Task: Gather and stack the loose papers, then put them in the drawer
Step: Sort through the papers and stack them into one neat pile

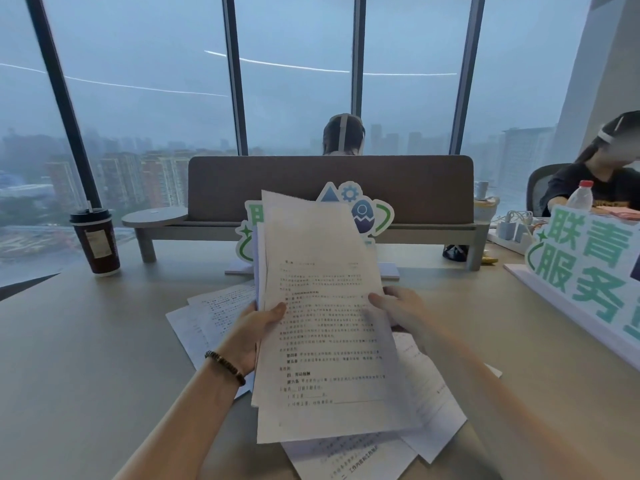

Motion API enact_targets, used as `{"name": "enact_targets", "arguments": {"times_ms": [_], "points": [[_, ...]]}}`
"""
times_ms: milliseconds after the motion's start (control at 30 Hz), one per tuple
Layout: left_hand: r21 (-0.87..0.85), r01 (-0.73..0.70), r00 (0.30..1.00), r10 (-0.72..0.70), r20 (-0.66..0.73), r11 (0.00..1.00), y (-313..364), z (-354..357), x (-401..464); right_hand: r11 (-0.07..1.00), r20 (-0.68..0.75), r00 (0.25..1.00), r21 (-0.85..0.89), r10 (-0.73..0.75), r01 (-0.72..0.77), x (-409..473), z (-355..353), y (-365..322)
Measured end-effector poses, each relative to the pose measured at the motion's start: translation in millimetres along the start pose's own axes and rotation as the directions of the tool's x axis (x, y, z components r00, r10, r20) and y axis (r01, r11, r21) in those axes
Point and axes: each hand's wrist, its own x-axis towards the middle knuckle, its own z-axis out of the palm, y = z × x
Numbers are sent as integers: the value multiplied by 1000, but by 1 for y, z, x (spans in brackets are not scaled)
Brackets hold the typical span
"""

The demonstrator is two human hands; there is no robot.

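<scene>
Centre frame, the left hand [258, 332] grips a fanned stack of papers [322, 306] by its left edge, thumb on top, lifted over the desk [86, 341]. The right hand [401, 311] pinches the stack's right edge. More loose sheets [211, 313] lie scattered beneath.

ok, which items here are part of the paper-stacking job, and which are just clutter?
Job items:
- held sheaf of papers, gripped by left hand and right hand
- loose sheets on the desk

Clutter:
- coffee cup
- green cutout sign
- water bottle
- desk shelf with divider

No drawer visible.
</scene>
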Motion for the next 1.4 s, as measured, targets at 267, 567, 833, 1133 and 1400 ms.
{"name": "enact_targets", "arguments": {"times_ms": [267,567,833,1133,1400], "points": [[36,-205,979,205,5,978,21,21,-10,944,47,985,299,-164,143,-19,-7,-25],[192,-464,874,482,-59,865,33,38,-9,890,-206,902,183,-380,417,-27,-2,-41],[143,-422,903,430,-23,895,26,34,-17,887,-168,903,187,-395,422,-34,0,-35],[88,-434,901,432,36,897,36,29,-23,808,-106,875,344,-472,477,-37,-12,-48],[61,-447,894,444,56,893,48,34,-25,748,-108,813,337,-573,572,-31,-26,-90]]}}
